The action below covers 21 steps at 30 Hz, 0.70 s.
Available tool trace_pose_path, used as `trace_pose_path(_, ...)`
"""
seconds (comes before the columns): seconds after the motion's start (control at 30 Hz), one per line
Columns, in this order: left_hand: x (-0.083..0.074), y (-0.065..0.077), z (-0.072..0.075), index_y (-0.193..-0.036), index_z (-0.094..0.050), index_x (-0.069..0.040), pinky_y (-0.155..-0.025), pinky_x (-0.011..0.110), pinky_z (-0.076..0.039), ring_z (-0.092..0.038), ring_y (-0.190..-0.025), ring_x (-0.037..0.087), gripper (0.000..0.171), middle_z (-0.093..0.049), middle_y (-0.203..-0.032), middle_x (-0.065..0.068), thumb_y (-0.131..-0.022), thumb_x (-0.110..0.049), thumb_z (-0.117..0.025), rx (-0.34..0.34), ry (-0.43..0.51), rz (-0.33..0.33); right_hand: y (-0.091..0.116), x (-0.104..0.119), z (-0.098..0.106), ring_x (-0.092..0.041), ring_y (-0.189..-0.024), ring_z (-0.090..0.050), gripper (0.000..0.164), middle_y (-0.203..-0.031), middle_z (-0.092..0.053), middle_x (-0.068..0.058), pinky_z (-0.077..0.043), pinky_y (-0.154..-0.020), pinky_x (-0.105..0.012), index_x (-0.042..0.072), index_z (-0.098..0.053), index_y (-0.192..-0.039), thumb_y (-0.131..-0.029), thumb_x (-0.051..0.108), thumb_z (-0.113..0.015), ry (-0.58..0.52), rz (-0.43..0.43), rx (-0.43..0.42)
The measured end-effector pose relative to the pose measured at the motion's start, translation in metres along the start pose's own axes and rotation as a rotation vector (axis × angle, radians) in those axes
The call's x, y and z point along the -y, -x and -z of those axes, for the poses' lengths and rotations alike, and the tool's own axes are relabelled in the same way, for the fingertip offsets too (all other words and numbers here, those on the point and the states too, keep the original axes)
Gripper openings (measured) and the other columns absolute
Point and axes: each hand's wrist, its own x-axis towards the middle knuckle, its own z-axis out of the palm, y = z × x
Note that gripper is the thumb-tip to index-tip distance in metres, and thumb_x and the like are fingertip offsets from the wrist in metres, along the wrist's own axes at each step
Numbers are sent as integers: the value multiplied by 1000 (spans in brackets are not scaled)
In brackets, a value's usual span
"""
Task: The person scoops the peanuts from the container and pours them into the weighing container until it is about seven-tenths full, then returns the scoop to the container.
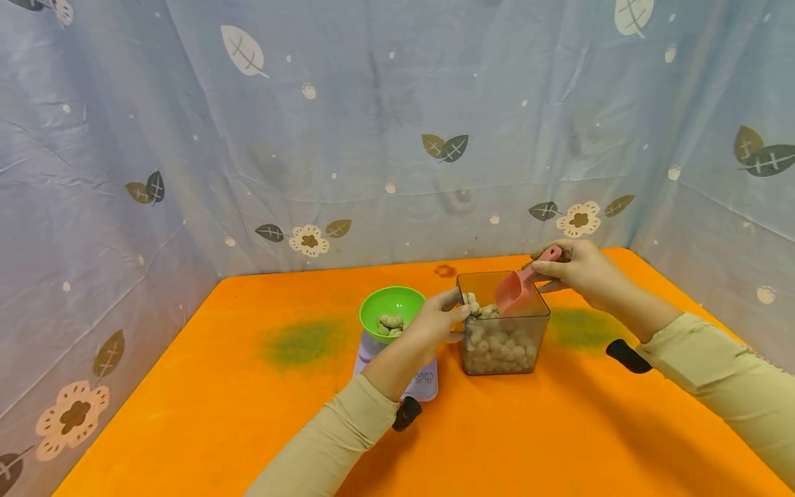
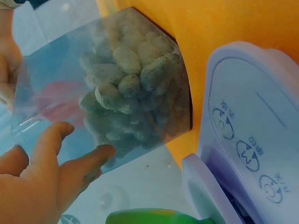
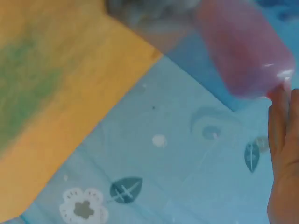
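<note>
My right hand (image 1: 580,269) grips the handle of a pink scoop (image 1: 515,291), whose bowl tilts down inside a clear, tinted square container (image 1: 539,331). Unshelled peanuts (image 2: 126,79) fill the lower part of that container. Whether the scoop carries any peanuts I cannot tell. Against the container's left wall rests my left hand (image 1: 435,319), fingers spread and fairly straight, as the left wrist view shows. Left of it, a green bowl (image 1: 385,301) holding a few peanuts (image 1: 391,322) sits on a lavender kitchen scale (image 1: 428,391). My left forearm partly hides the scale.
An orange cloth (image 1: 248,414) with green patches covers the table. Blue-grey curtains (image 1: 373,103) printed with leaves and flowers hang behind it and on both sides. The scale stands close to the container's left.
</note>
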Motion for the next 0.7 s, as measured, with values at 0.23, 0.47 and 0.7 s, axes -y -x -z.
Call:
trace_pose_path(0.23,2,-2,1,-149,-36,-2,-100,47,-48,-44,-132,36,49,-36,-152,17,-103,-10,-48,6,12,3,-11,-1,-18,-10,-78,-67,27,-93,-67,-11,-61,-71,-32,-21,-50,-116,-98,-2,-55,83,26,64)
trace_pose_path(0.47,2,0,0,-150,-35,-3,-100,46,-49,-45,-130,36,49,-33,-153,17,-103,-9,-48,11,-15,-2,-8,-4,-13,-14,-77,-69,23,-88,-67,-5,-61,-68,-30,-21,-49,-114,-98,-4,-51,-33,15,98)
trace_pose_path(0.7,1,0,0,-151,-34,-4,-98,46,-50,-45,-130,38,50,-36,-151,17,-103,-10,-48,-2,-30,-10,-10,-10,-13,-13,-81,-69,17,-90,-68,-2,-61,-71,-30,-13,-53,-111,-99,-2,-51,-106,-1,128)
